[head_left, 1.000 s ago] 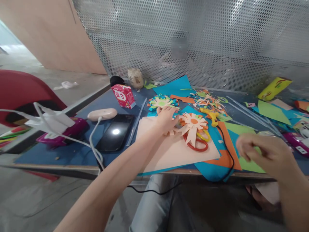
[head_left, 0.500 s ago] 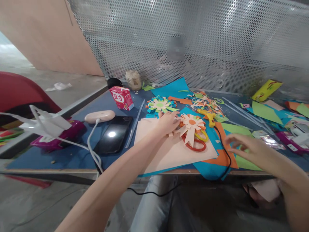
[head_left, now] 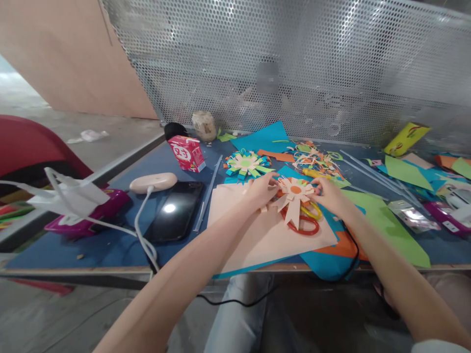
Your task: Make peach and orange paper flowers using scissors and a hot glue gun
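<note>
A cream paper flower point(head_left: 296, 189) with an orange centre and ribbon-like tails lies over the scissors, whose red handle loop point(head_left: 302, 229) shows below it. My left hand point(head_left: 260, 190) has its curled fingers at the flower's left edge. From the right, my right hand point(head_left: 328, 195) pinches the flower's edge between thumb and fingers. Beneath are cream paper sheets point(head_left: 243, 250) on blue ones. A second paper flower point(head_left: 246, 163), green, blue and cream, sits behind my left hand. The yellow glue gun point(head_left: 312, 173) is mostly hidden behind my right hand.
A phone point(head_left: 176, 213), a white charging cable and a red box point(head_left: 187, 153) stand to the left. Paper scraps point(head_left: 316, 159) lie at the back. Green paper point(head_left: 390, 228) and a purple power strip point(head_left: 445, 215) are on the right. A perforated metal screen borders the table.
My right hand has moved left from over the green paper to the flower's right edge, and its fingers have closed there. My left hand stays at the flower's left side.
</note>
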Available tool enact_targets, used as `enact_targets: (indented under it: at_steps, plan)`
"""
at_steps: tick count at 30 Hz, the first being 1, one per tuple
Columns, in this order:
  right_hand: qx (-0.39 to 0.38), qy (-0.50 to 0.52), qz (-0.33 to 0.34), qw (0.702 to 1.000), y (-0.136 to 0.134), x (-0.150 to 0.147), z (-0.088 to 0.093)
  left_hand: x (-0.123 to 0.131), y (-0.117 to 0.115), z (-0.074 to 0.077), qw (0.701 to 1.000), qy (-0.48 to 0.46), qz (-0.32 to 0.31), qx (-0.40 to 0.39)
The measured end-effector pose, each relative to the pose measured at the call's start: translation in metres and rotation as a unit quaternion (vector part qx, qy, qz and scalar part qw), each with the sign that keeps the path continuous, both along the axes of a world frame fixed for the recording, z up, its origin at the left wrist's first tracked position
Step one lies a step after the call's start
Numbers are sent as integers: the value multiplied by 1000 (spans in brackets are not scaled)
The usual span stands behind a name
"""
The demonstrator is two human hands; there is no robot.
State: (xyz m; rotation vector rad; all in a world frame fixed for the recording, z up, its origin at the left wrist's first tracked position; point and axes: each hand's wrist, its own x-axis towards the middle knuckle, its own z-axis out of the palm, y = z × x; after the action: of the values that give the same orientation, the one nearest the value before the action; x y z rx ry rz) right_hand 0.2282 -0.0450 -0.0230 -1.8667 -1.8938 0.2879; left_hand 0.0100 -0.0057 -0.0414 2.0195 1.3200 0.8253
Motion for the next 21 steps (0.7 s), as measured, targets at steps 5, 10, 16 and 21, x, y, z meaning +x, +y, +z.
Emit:
enact_targets:
  at_steps: [5,10,16,21]
  plan:
    - [36,140,44,989,-4,1,8,3,4,-4,981,-184,-12,-58]
    - [168,254,52,951,-4,-11,20,3,8,-3,944,-322,16,-74]
    - [141,467,65,871,13,-26,31,-4,7,13,878,-477,37,-17]
    - [118,486,63,864,30,-31,16,-7,7,16,864,-501,47,-21]
